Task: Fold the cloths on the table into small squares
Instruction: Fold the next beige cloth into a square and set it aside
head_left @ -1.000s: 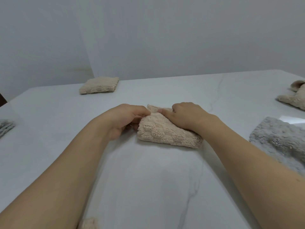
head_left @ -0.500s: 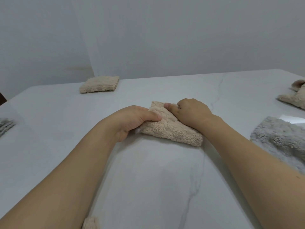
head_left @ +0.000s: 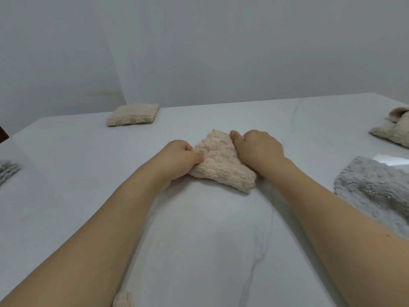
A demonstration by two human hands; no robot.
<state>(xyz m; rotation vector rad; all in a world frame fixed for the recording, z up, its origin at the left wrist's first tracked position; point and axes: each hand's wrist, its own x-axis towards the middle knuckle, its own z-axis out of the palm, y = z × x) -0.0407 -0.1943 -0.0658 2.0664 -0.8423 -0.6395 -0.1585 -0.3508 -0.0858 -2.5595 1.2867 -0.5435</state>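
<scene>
White marble-look surface (head_left: 199, 251) with faint grey veins, kinda glossy. Sitting on it:

- beige cloth (head_left: 221, 165) in the middle, folded into a thick wedge, held down at both sides
- folded beige square (head_left: 132, 114) way back on the left, near the far edge
- rumpled beige cloth (head_left: 396, 127) at the right edge, unfolded, partly cut off
- grey fluffy cloth (head_left: 374, 193) spread flat on the right, nearer than that one
- sliver of grey cloth (head_left: 7, 171) at the far left edge
- tiny beige bit (head_left: 124, 299) at the bottom, can't tell what exactly
</scene>
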